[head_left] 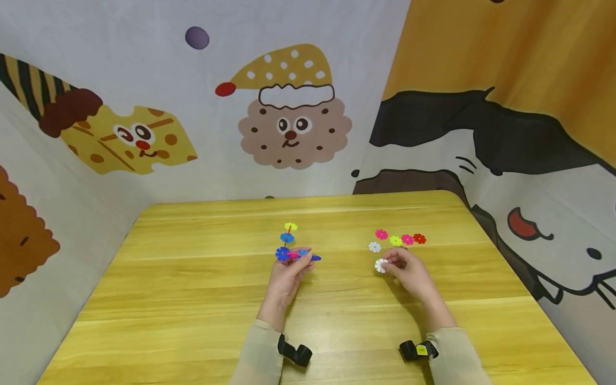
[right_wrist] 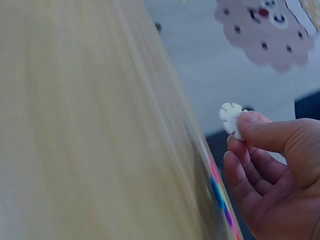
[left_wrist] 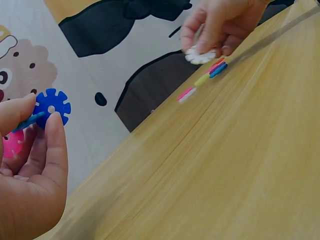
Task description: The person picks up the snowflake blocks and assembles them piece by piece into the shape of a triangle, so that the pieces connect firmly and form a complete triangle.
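Observation:
My left hand (head_left: 285, 280) holds a chain of joined, notched plastic snowflake discs. A dark blue disc (head_left: 282, 253) sits at the chain's corner. From it a branch rises through a light blue disc (head_left: 286, 238) to a yellow disc (head_left: 291, 226). Pink and blue discs run along the fingers, partly covered by them. In the left wrist view, thumb and fingers pinch close beside a blue disc (left_wrist: 52, 108). My right hand (head_left: 411, 272) pinches a white snowflake disc (right_wrist: 231, 119) between thumb and fingertips, raised above the table.
Beyond the right hand, several loose discs lie on the wooden table (head_left: 337, 321): a white disc (head_left: 375, 247), a pink disc (head_left: 382, 234), a yellow disc (head_left: 396, 240) and a red disc (head_left: 420, 238). A cartoon-printed curtain (head_left: 202, 133) hangs behind the table.

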`<state>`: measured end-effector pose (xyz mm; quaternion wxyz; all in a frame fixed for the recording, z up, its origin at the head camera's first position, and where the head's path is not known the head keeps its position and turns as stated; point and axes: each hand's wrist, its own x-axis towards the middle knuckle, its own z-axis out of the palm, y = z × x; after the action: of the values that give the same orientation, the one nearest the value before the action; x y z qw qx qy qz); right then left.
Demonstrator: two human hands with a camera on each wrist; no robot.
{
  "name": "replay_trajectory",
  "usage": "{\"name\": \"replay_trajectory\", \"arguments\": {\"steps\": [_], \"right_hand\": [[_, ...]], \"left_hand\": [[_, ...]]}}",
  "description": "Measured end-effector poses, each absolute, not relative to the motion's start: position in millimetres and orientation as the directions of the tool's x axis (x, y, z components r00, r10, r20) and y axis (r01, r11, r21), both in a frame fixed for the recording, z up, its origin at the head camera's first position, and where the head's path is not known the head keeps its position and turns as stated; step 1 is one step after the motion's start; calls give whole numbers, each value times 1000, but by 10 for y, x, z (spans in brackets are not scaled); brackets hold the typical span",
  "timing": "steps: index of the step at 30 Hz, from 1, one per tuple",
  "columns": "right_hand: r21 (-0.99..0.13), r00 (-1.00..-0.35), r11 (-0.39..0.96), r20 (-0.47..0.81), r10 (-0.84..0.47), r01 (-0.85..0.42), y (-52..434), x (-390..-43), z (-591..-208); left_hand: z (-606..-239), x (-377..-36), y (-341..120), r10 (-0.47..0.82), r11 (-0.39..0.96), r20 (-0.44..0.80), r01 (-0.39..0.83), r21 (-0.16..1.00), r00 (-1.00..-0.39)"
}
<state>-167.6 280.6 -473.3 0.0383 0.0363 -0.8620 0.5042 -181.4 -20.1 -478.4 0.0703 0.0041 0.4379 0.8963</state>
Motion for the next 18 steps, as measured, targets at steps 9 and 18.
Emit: {"name": "replay_trajectory", "arguments": {"steps": [9, 18], "right_hand": [[-937, -979, 295, 154, -131, -187, 2238, -1764, -4705], [-981, -979, 148, 96, -179, -124, 1899, -1793, -4629]], "left_hand": [[-4794, -1813, -200, 113, -601, -48, -107, 792, -992], [-4821, -1820, -169, 117, -578, -49, -108, 809, -992]]}}
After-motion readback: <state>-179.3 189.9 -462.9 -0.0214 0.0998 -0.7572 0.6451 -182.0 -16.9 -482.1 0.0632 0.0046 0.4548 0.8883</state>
